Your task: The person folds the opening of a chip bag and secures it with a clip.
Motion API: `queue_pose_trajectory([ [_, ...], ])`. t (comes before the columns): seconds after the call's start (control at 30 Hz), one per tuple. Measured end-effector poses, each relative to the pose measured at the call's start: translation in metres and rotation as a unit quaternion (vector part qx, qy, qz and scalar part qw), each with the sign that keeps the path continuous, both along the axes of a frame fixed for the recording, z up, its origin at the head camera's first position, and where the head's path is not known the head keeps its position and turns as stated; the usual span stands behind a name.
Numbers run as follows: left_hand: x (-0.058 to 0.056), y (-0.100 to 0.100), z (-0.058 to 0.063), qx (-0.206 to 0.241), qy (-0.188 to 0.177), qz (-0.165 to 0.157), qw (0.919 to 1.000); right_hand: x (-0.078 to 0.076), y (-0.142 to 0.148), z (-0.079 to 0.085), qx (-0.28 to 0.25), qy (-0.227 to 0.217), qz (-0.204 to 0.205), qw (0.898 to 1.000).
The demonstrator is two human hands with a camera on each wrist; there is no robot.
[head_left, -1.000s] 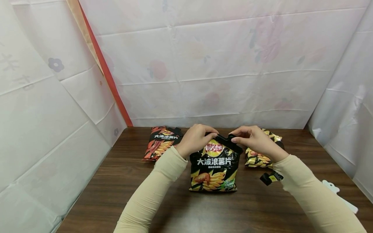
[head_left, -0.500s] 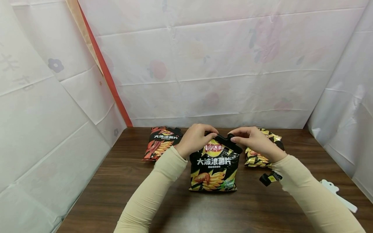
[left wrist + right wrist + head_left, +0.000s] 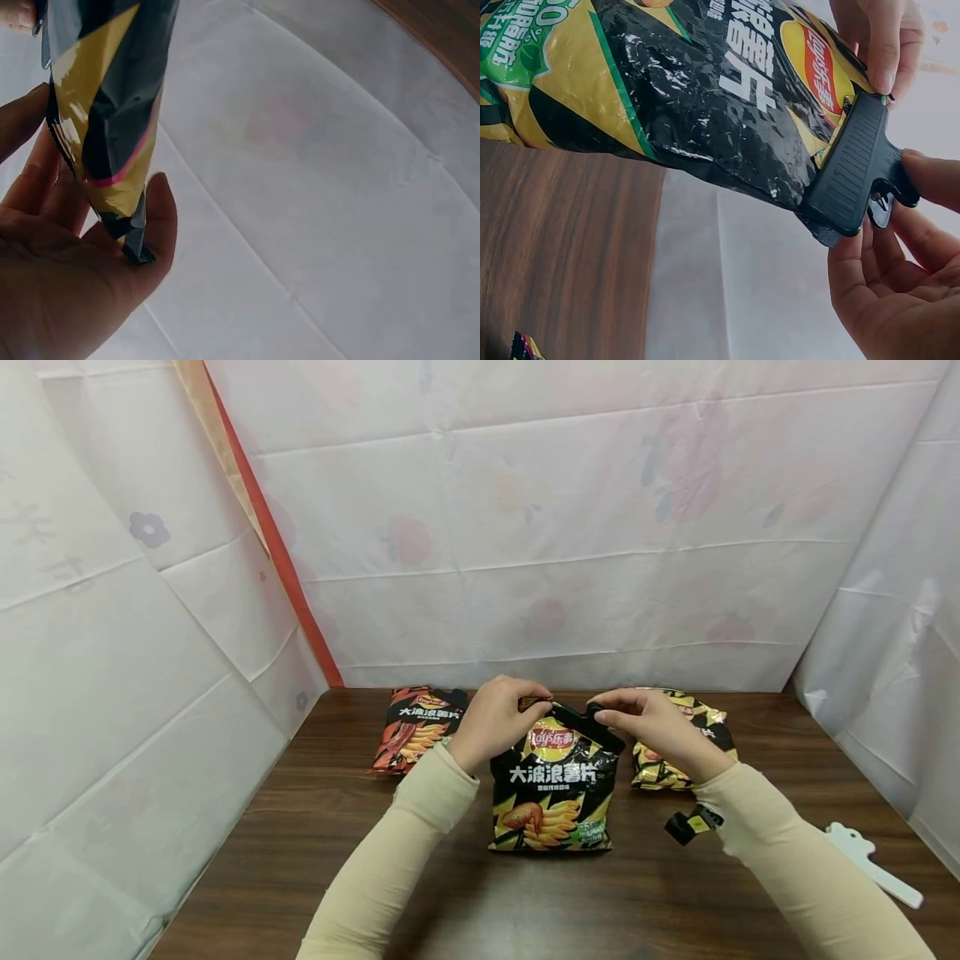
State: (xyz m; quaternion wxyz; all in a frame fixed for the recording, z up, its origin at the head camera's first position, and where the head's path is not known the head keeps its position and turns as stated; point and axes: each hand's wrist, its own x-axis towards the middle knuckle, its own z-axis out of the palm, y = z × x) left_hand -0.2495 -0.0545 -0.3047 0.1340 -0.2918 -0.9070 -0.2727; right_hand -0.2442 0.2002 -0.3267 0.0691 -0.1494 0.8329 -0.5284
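Observation:
A black and yellow bag of potato chips (image 3: pixel 553 802) stands upright in the middle of the table, its printed front toward me. My left hand (image 3: pixel 498 718) pinches its top edge at the left corner, thumb in front and fingers behind. Across the right part of the top sits a black bag clip (image 3: pixel 847 165), its jaws over the folded edge. The clip's handles are between the thumb and fingers of my right hand (image 3: pixel 660 727). From the left wrist view, the bag's narrow side (image 3: pixel 112 127) shows beside the curved left thumb and fingers.
Behind my left hand lies a red and black chip bag (image 3: pixel 412 739) with a dark clip at its top. A yellow and black bag (image 3: pixel 660 768) is behind my right hand. Near my right sleeve are another black clip (image 3: pixel 681 828) and a white clip (image 3: pixel 873 864).
The left fingers have shifted slightly at the bag's top, and a gold strip of its edge now shows between them. The right hand keeps its pinch on the clip.

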Motion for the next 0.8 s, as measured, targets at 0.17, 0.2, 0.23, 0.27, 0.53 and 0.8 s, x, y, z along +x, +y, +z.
queue_pose_trajectory([
  [0.17, 0.001, -0.005, -0.006, 0.025, 0.008, 0.015, 0.9995, 0.000, 0.000, -0.003, -0.007, -0.004, -0.008, 1.000],
  [0.2, 0.001, -0.006, -0.008, 0.037, 0.007, 0.019, 0.9991, 0.000, 0.000, -0.004, -0.008, -0.005, -0.009, 1.000],
  [0.23, 0.002, -0.007, -0.010, 0.051, 0.006, 0.023, 0.9984, 0.000, 0.000, -0.004, -0.007, -0.005, -0.010, 1.000],
  [0.27, 0.002, -0.009, -0.012, 0.066, 0.005, 0.026, 0.9974, 0.000, 0.000, -0.005, -0.006, -0.006, -0.011, 1.000],
  [0.53, 0.005, -0.018, -0.034, 0.212, -0.032, 0.071, 0.9742, -0.001, 0.001, -0.006, 0.002, -0.007, -0.019, 1.000],
  [0.8, 0.014, -0.018, -0.056, 0.335, -0.119, 0.078, 0.9316, -0.001, -0.001, -0.007, -0.010, -0.017, -0.029, 0.999],
])
